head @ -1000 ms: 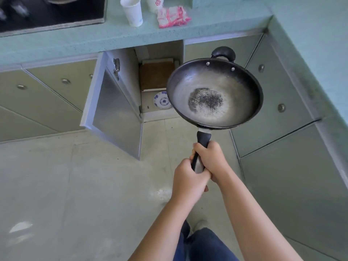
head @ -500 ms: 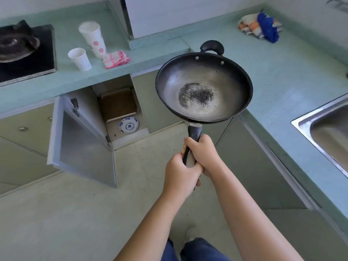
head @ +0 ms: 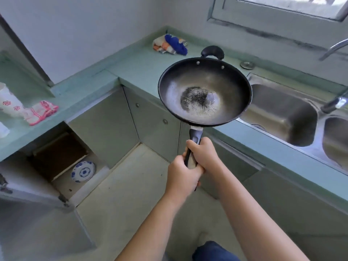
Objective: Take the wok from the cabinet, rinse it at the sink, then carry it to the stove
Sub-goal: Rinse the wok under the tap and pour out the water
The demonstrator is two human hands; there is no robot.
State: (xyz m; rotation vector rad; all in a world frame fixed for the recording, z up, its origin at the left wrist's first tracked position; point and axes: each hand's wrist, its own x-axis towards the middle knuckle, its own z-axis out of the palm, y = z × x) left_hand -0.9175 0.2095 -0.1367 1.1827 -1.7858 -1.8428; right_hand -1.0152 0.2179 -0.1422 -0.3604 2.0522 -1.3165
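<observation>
Black wok handle: both hands' grip closed, apparently stacked.

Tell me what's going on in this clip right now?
A person grips the long handle of a dark wok with both hands, the left hand nearer the body and the right hand just ahead of it. The wok is held in the air beside the steel sink, with speckled residue at its centre. The cabinet at lower left stands open.

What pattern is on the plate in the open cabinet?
Blue floral on white, on the plate; head view.
</observation>
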